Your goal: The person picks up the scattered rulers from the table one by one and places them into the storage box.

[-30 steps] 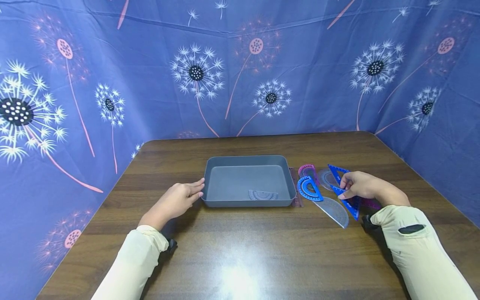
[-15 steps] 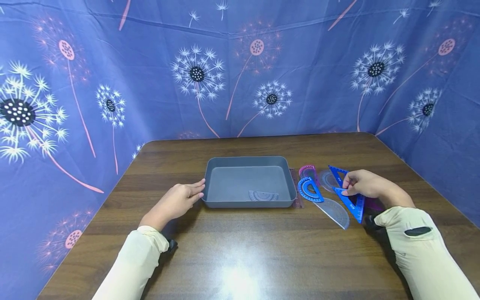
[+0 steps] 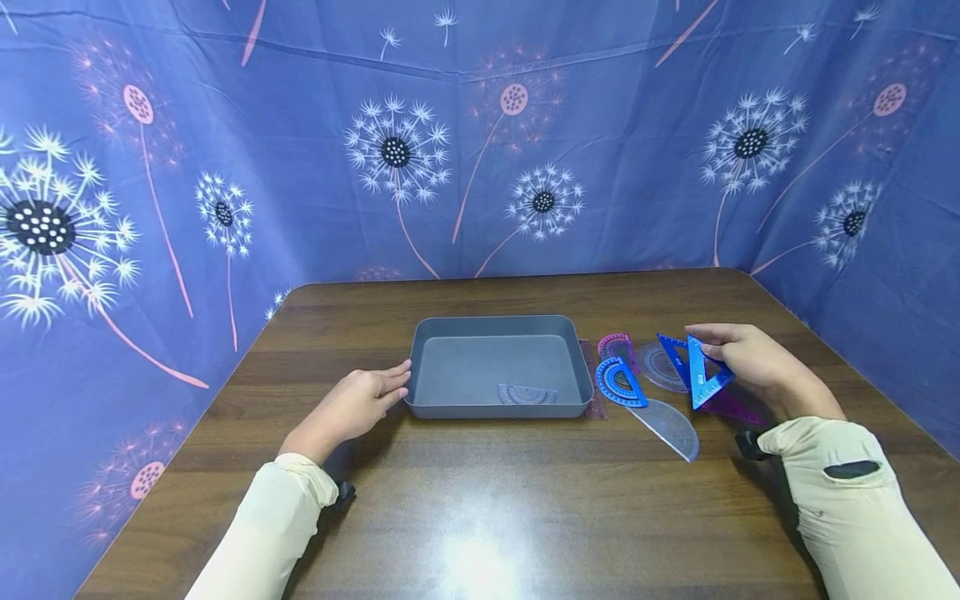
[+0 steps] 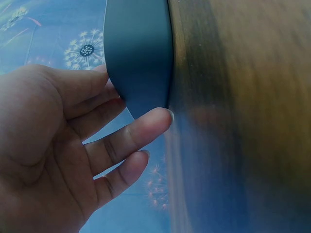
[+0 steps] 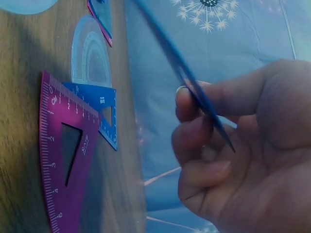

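My right hand (image 3: 765, 362) pinches a blue set square (image 3: 703, 377) between thumb and fingers, lifted above the table; in the right wrist view it appears nearly edge-on. Beneath it lie a second blue set square (image 5: 106, 109) and a magenta set square (image 5: 68, 145). Just left are a clear protractor (image 3: 660, 367), a blue protractor (image 3: 619, 383), a pink protractor (image 3: 615, 343) and a larger clear semicircular piece (image 3: 669, 429). My left hand (image 3: 352, 408) touches the left end of a grey tray (image 3: 495, 409) with extended fingers. Inside the tray rests a clear protractor (image 3: 527, 394).
A purplish see-through strip (image 3: 592, 379) lies along the tray's right side, partly hidden by it. The brown wooden table (image 3: 420, 500) extends toward me. Behind it hangs a blue cloth (image 3: 465, 167) with dandelion prints.
My right hand has raised the blue set square off the pile and turned it, uncovering more of the magenta one beneath. My left hand stays at the tray.
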A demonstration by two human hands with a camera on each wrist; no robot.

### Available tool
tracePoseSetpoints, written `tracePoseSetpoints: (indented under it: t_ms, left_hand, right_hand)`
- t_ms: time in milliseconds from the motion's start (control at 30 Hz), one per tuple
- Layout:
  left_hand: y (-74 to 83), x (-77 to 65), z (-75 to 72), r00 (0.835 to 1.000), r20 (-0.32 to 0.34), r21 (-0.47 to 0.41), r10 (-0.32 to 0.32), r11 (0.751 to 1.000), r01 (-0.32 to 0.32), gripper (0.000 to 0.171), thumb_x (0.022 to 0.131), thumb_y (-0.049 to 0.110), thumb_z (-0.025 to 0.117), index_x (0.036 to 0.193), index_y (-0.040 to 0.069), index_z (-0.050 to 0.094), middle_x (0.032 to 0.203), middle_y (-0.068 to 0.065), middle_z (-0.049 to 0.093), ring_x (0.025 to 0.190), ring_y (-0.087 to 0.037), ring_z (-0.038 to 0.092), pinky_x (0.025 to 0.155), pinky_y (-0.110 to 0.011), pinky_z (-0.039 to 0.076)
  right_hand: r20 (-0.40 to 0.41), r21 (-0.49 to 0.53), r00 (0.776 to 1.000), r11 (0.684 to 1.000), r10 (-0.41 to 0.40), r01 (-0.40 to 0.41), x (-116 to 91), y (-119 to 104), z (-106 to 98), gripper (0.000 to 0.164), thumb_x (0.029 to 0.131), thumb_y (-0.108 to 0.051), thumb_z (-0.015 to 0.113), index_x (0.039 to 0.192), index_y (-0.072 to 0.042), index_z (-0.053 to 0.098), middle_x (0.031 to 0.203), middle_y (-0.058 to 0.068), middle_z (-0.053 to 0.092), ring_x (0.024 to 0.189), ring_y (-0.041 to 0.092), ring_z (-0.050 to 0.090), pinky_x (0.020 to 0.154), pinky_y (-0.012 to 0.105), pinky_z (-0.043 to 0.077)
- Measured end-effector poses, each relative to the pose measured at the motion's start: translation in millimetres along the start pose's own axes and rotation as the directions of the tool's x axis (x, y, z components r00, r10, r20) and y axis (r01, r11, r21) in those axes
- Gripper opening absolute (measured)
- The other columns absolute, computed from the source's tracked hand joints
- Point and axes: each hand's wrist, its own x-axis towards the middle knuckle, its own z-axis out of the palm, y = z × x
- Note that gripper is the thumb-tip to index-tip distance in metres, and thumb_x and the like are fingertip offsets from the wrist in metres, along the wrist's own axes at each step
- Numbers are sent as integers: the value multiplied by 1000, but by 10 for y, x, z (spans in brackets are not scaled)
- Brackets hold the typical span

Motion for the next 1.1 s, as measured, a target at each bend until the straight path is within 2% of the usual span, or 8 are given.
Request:
tracePoseSetpoints:
  t_ms: [100, 167, 267, 367, 500, 633, 833, 1100]
  left_hand:
    - [-5, 2, 6, 1000, -3, 2, 1, 1000, -1, 40, 103, 20, 57, 139, 3, 56, 149, -6, 49, 50, -2, 52, 79, -37, 48]
    - [-11, 6, 11, 1000, -5, 3, 4, 1000, -4, 40, 103, 20, 57, 139, 3, 57, 149, -6, 49, 51, -2, 53, 81, -38, 48]
    - [-19, 11, 17, 1000, -8, 2, 8, 1000, -8, 40, 102, 20, 57, 138, 2, 57, 148, -6, 49, 51, -2, 53, 81, -38, 49]
    - [-23, 13, 20, 1000, -10, 2, 10, 1000, -10, 40, 102, 20, 57, 138, 3, 57, 148, -6, 49, 50, -2, 53, 79, -36, 49]
    - [-23, 10, 16, 1000, -12, 1, 9, 1000, -9, 40, 102, 20, 58, 138, 3, 57, 148, -6, 49, 51, -2, 54, 78, -36, 49]
    - [-19, 9, 10, 1000, -15, 7, 15, 1000, -15, 40, 102, 20, 58, 138, 3, 57, 148, -7, 49, 55, -2, 55, 82, -38, 49]
    - [-23, 15, 7, 1000, -18, -1, 19, 1000, -19, 39, 102, 20, 58, 138, 3, 58, 148, -7, 49, 56, -1, 55, 83, -39, 49]
    - [-50, 19, 21, 1000, -21, -24, 13, 1000, -14, 39, 101, 20, 59, 136, 2, 59, 147, -6, 50, 50, -3, 49, 76, -35, 48]
  right_hand:
    - [7, 16, 1000, 1000, -10, 10, 0, -17, -1, 47, 105, -2, 34, 150, 10, 32, 153, 35, 29, 139, 52, 28, 106, 48, 41]
    - [1, 4, 1000, 1000, -19, 19, 4, -25, 1, 47, 105, -1, 34, 151, 8, 32, 149, 36, 36, 136, 51, 36, 104, 56, 38]
    - [-12, 9, 999, 999, -44, 44, -1, -39, 9, 50, 104, 2, 34, 153, 9, 26, 124, 35, 51, 104, 34, 60, 83, 41, 52]
    - [-39, 1, 998, 998, -57, 57, -3, -54, 27, 53, 104, 1, 36, 154, 8, 21, 111, 29, 50, 77, 13, 52, 61, 25, 46]
    - [-123, 10, 991, 998, -53, 55, 2, -90, 73, 50, 104, -1, 43, 151, 9, 30, 111, 29, 52, 80, 11, 61, 62, 26, 50]
    - [-272, 30, 958, 995, -86, 98, 19, -102, 116, 39, 102, -2, 52, 139, 8, 46, 90, 12, 53, 67, 10, 58, 53, 28, 49]
    - [-465, -26, 873, 988, -146, 151, 48, -121, 155, 29, 98, -14, 64, 121, 3, 60, 79, -5, 65, 67, 3, 57, 57, 19, 46]
    - [-470, -14, 868, 985, -159, 173, 45, -402, 398, 29, 97, -25, 67, 115, -2, 67, 83, -3, 73, 67, 3, 61, 48, 24, 43]
